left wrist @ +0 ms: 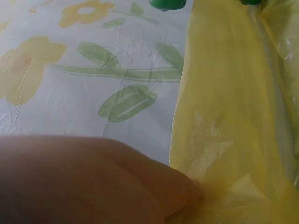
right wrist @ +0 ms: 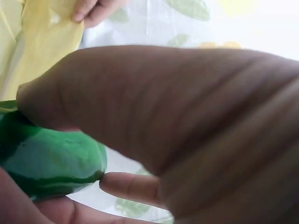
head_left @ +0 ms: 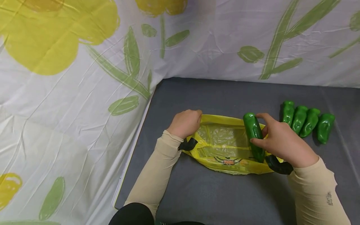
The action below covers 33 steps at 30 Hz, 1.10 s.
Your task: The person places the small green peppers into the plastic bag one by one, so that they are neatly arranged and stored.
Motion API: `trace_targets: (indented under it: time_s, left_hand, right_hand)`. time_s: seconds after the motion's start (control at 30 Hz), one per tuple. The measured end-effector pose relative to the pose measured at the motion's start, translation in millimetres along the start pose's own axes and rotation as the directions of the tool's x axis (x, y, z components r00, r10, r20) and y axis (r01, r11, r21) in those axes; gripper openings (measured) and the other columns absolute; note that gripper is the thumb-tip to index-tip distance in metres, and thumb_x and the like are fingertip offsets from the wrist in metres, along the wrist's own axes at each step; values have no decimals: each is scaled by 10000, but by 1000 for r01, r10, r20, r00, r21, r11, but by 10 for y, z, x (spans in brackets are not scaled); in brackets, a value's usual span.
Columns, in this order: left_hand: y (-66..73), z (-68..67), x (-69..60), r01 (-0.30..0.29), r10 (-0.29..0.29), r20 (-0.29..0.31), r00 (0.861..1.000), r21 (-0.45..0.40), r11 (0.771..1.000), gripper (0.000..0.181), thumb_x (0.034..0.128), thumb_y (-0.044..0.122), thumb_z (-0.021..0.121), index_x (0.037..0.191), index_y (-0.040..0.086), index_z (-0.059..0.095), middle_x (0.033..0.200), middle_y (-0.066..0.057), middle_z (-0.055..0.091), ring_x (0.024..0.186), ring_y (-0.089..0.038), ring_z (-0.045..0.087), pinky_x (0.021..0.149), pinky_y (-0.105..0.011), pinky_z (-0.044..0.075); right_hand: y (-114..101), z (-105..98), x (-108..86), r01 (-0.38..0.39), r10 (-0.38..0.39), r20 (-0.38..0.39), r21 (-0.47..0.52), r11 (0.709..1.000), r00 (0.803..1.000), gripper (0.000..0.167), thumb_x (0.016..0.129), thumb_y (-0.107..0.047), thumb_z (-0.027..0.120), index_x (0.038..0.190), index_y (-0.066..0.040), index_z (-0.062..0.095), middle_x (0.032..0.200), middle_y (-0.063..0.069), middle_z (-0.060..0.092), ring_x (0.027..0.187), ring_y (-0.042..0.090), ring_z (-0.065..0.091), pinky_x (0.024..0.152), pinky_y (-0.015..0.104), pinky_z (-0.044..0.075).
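A yellow plastic bag [head_left: 222, 120] lies with its mouth spread wide on the dark table. My left hand [head_left: 187, 122] grips the bag's rim at its left end; the left wrist view shows the fingers [left wrist: 180, 189] against the yellow film. Over the right part of the bag's mouth, my right hand [head_left: 281, 140] holds a green pepper [head_left: 253, 136] between thumb and fingers. The pepper stands tilted, its lower end by the bag's near rim. In the right wrist view, the glossy pepper [right wrist: 56, 161] sits between the thumb and fingers.
Several more green peppers [head_left: 299, 120] lie in a row on the grey table [head_left: 225, 197], right of the bag and beyond my right hand. White flower-printed cloth [head_left: 208, 53] hangs behind the table and along its left edge.
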State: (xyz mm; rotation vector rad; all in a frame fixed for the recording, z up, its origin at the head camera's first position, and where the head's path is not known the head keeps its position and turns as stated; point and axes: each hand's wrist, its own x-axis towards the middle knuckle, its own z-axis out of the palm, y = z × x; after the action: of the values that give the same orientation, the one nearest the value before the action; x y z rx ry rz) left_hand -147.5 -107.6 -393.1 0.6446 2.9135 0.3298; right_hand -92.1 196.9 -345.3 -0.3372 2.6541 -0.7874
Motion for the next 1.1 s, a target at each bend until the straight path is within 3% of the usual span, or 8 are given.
trace_targets:
  time_s: [0.3,0.4,0.73,0.9,1.1]
  left_hand:
    - [-2,-10,-17,15,-15,25,1000,-5,1000,292,1136,146,425,1033,110,696,670,-13,535,548,-131,483,476,-271,375]
    - [1,-8,-20,16,-16,30,999,-15,1000,288,1134,142,428,1045,104,699,675,-13,543,550,-132,488,476,-271,378]
    - [2,-13,-24,17,-16,28,999,-28,999,287,1132,140,431,1074,97,708,688,-20,564,558,-137,504,482,-275,393]
    - [10,-29,-21,14,-13,21,1000,-23,1000,284,1133,144,435,1087,94,711,699,-23,575,568,-141,509,488,-278,395]
    - [20,-39,-11,5,-4,20,1000,-32,999,289,1135,144,428,1027,101,693,686,-24,553,559,-142,498,487,-277,387]
  right_hand:
    - [-27,126,-17,19,-18,41,-13,1000,999,808,881,-184,807,1509,58,360,684,46,577,532,171,527,518,354,449]
    - [-20,163,8,13,-13,44,-8,1000,999,799,880,-178,801,1501,70,363,667,39,563,532,168,523,510,347,444]
    - [56,242,168,-28,28,77,-2,1000,997,837,901,-197,799,1489,142,310,783,133,651,624,200,620,552,361,513]
    - [85,269,215,-61,58,102,21,998,993,832,921,-180,782,1497,154,283,807,165,657,557,197,617,546,370,520]
    - [129,300,254,-51,53,74,-25,998,996,814,906,-193,803,1463,171,335,934,227,680,638,222,636,611,397,535]
